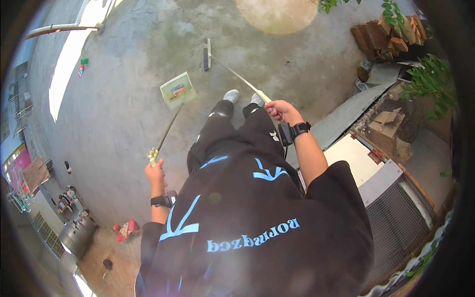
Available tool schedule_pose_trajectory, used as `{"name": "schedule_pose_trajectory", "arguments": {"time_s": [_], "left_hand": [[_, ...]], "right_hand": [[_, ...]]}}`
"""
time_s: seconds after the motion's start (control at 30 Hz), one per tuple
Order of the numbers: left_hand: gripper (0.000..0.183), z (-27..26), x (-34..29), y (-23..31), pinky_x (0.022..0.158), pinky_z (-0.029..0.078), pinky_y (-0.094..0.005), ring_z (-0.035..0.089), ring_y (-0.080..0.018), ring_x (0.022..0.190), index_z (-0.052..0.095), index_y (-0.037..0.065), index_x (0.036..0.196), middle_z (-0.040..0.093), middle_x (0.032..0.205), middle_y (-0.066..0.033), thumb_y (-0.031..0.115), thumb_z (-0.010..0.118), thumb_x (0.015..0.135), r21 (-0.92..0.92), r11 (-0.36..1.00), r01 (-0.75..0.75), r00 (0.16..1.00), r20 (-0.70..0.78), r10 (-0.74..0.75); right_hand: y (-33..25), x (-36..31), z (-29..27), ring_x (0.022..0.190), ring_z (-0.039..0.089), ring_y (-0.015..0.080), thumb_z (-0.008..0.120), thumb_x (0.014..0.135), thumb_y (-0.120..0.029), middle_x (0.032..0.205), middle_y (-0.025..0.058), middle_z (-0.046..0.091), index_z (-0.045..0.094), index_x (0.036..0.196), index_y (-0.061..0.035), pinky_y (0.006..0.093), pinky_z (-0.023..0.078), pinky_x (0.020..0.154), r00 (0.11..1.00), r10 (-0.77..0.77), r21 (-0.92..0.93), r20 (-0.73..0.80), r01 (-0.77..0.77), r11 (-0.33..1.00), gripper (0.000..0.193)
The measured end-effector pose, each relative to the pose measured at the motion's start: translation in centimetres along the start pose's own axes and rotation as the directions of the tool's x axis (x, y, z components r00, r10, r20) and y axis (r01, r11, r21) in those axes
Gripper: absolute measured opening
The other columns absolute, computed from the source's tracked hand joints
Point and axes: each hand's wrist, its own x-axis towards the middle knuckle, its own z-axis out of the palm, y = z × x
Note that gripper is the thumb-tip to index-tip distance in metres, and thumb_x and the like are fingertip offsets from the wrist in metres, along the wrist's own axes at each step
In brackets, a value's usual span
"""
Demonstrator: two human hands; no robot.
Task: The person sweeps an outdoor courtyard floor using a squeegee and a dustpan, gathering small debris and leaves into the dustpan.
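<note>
My left hand [155,173] is closed round the pale green grip of a long-handled dustpan [170,95]. Its pan lies ahead of my feet, a little to the left, with a small piece of colourful litter [177,88] in it. My right hand [283,111] grips the light green handle end of a broom [236,74]. The broom's head, with dark bristles, rests on the concrete farther ahead, beyond the pan and to its right. Broom head and pan stand apart.
Green and red-and-white litter [81,68] lies on the concrete floor [123,123] at the far left. Stacked bricks [378,39] stand at the far right. Mesh cages [396,222] and a grey sheet [341,116] line my right side. A metal drum [79,236] and red bag [129,230] sit at the near left.
</note>
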Motion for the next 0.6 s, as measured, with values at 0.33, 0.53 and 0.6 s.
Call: {"name": "schedule_pose_trajectory", "arguments": {"time_s": [0.33, 0.53, 0.6], "left_hand": [[0.020, 3.0, 2.2, 8.3, 0.036, 0.034, -0.0271, 0.042, -0.0098, 0.039, 0.054, 0.002, 0.067, 0.044, 0.049, -0.0001, 0.014, 0.068, 0.074, 0.146, 0.989, -0.007, 0.997, 0.071, -0.004], [0.020, 3.2, 1.5, 10.1, 0.037, 0.035, -0.0276, 0.043, -0.0103, 0.039, 0.056, 0.000, 0.069, 0.045, 0.050, -0.0003, 0.015, 0.068, 0.073, 0.165, 0.983, -0.074, 0.995, 0.083, 0.061], [0.020, 3.3, 1.3, 10.0, 0.037, 0.035, -0.0278, 0.044, -0.0104, 0.039, 0.056, 0.000, 0.069, 0.046, 0.050, -0.0004, 0.015, 0.069, 0.073, 0.146, 0.984, -0.105, 0.992, 0.083, 0.093]], "right_hand": [[7.2, -13.9, -11.5, 0.039, 0.035, 0.0002, 0.055, 0.089, -0.027, 0.061, -0.0033, 0.046, 0.047, 0.090, -0.0086, 0.0142, 0.022, 0.031, 0.942, 0.045, 0.309, -0.332, 0.063, 0.949, 0.020], [6.7, -19.1, -10.2, 0.038, 0.034, 0.0002, 0.054, 0.090, -0.026, 0.060, -0.0031, 0.045, 0.049, 0.095, -0.0058, 0.0141, 0.022, 0.031, 0.915, -0.010, 0.289, -0.403, 0.138, 0.947, 0.022], [5.9, -19.7, -9.6, 0.038, 0.032, 0.0008, 0.054, 0.089, -0.025, 0.059, -0.0030, 0.045, 0.051, 0.097, -0.0037, 0.0150, 0.022, 0.032, 0.913, -0.119, 0.096, -0.390, 0.169, 0.981, 0.023]]}}
